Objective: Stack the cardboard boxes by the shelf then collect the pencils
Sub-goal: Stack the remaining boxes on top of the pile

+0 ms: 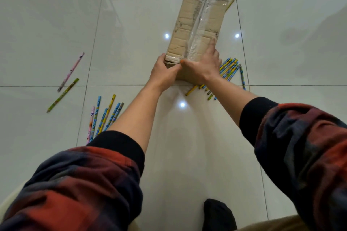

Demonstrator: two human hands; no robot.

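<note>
**Both hands on the taped box, pencils all around**

I have one cardboard box (195, 28) in front of me on the pale tiled floor (131, 24), a long brown one with clear tape running down the middle of its top. My left hand (165, 73) grips its near left corner, fingers (160, 58) curled over the edge and thumb along the near face. My right hand (201, 65) is laid across the near right part, the forefinger stretched out flat along the top while the rest of the hand wraps the near end. Whether the box rests on the tiles or is lifted a little, I cannot tell.

Pencils lie loose on the floor. A bunch of blue and yellow pencils (230, 68) sits just right of my right hand, partly tucked behind my wrist, and a few more of them poke out below it on the near side. Another cluster of pencils (105, 116) is fanned out left of my left forearm, near my sleeve (78, 180). Farther left lie a pink pencil (71, 71) and a green pencil (62, 94), well apart from the box. One yellow pencil (232, 0) lies by the box's far right corner.

My sleeves are red and dark plaid with black cuffs.
</note>
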